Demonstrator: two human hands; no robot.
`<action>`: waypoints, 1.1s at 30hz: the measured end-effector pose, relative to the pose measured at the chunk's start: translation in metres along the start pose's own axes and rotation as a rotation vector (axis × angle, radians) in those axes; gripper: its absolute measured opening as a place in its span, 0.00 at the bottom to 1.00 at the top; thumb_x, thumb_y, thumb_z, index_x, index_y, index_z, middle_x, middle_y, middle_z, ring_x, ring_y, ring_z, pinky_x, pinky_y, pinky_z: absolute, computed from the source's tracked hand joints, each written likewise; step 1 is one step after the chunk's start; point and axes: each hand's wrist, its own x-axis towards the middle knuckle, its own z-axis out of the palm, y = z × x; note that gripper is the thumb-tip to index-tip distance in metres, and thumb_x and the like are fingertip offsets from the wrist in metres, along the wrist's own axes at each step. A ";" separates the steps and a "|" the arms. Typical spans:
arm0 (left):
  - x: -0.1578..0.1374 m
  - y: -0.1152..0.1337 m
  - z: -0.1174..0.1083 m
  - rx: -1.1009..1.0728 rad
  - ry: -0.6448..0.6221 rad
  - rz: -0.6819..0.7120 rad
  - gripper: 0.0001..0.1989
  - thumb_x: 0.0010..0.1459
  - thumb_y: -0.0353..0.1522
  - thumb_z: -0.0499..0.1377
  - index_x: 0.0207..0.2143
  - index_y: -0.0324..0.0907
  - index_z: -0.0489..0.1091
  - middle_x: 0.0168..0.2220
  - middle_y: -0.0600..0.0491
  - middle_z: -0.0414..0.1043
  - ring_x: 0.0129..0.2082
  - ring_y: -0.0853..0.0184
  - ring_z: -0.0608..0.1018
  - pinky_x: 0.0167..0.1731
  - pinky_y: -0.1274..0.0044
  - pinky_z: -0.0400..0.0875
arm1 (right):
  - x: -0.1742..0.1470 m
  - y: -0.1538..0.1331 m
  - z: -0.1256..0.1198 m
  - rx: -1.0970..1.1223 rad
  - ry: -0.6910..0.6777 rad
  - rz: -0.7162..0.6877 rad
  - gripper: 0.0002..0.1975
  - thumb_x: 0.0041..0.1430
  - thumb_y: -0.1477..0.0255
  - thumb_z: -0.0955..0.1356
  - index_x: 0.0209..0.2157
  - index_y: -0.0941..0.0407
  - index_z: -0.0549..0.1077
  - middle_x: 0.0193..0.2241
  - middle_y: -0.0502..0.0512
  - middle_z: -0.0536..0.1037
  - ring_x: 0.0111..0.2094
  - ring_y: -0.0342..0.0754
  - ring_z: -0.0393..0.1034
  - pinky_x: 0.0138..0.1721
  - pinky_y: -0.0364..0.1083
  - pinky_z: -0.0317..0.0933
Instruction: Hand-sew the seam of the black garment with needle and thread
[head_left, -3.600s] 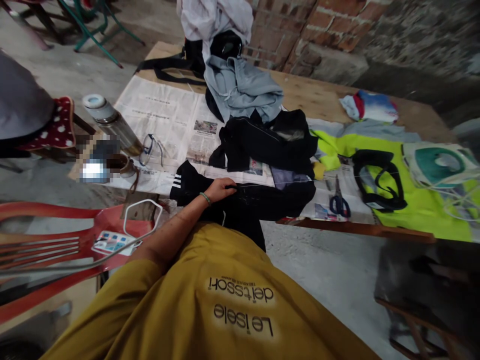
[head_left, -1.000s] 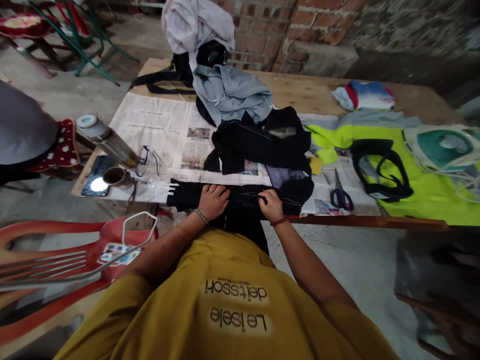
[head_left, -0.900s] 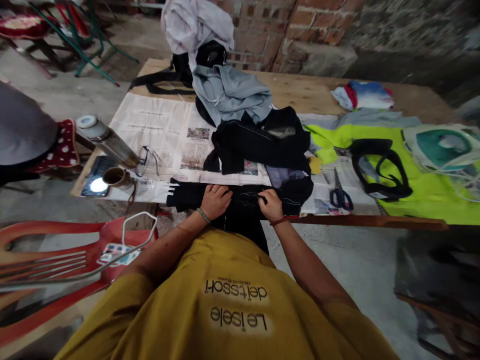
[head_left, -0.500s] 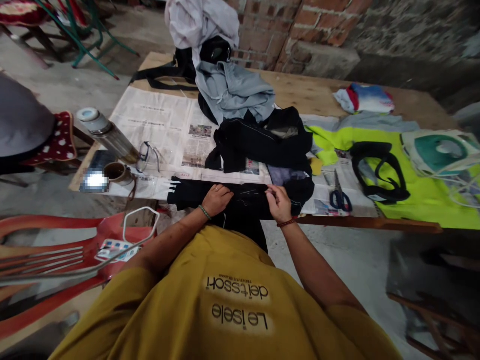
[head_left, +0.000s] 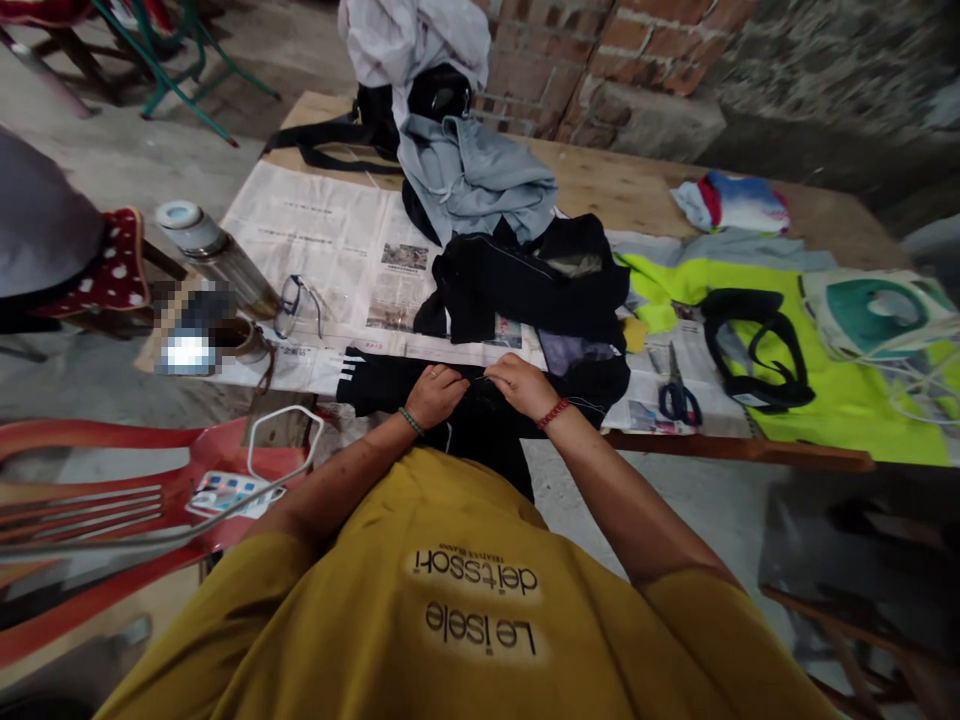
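Note:
Across the table's front edge lies a black garment with white stripes at its left end. My left hand is closed on its upper edge, thumb and fingers pinching the cloth. Just to the right, my right hand is closed in a pinch over the same garment. A thin, pale needle-like thing shows at its fingertips, pointing toward my left hand; whether it is a needle or thread is too small to tell. Behind my hands rests a heap of black clothing.
Scissors and a coiled black strap lie to the right, near a green-and-white iron on yellow cloth. Glasses, a flask and a mug stand at the left. A red chair is beside me.
My right hand has moved left across the black garment, close to my left hand, and its fingers have gone from loosely apart to a pinch. My left hand stays in place.

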 end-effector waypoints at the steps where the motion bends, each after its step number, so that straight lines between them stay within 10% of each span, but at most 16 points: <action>1: 0.000 0.000 0.000 0.005 -0.001 0.004 0.13 0.64 0.31 0.50 0.37 0.44 0.74 0.36 0.49 0.72 0.36 0.65 0.70 0.37 0.71 0.60 | 0.001 0.000 0.002 -0.028 -0.021 -0.004 0.11 0.58 0.78 0.63 0.36 0.54 0.76 0.34 0.55 0.72 0.36 0.45 0.67 0.38 0.42 0.61; 18: -0.001 -0.002 0.003 0.006 -0.003 0.004 0.14 0.65 0.33 0.49 0.38 0.46 0.76 0.35 0.49 0.73 0.35 0.65 0.69 0.36 0.70 0.58 | 0.005 0.007 -0.009 -0.058 -0.043 -0.003 0.14 0.55 0.80 0.61 0.35 0.54 0.77 0.34 0.55 0.72 0.34 0.45 0.66 0.35 0.42 0.62; 26: 0.000 -0.002 0.002 -0.004 -0.003 0.007 0.13 0.64 0.32 0.50 0.38 0.45 0.75 0.35 0.50 0.73 0.35 0.65 0.69 0.35 0.70 0.58 | -0.004 0.033 -0.092 0.593 0.255 0.560 0.08 0.53 0.70 0.68 0.35 0.57 0.75 0.24 0.50 0.74 0.23 0.43 0.68 0.27 0.45 0.65; 33: 0.000 0.000 0.000 -0.012 -0.014 -0.002 0.13 0.64 0.32 0.50 0.38 0.45 0.75 0.35 0.49 0.73 0.35 0.65 0.69 0.35 0.71 0.58 | -0.014 0.078 -0.119 0.914 0.527 0.643 0.09 0.49 0.66 0.70 0.31 0.55 0.70 0.20 0.45 0.67 0.18 0.39 0.61 0.21 0.41 0.59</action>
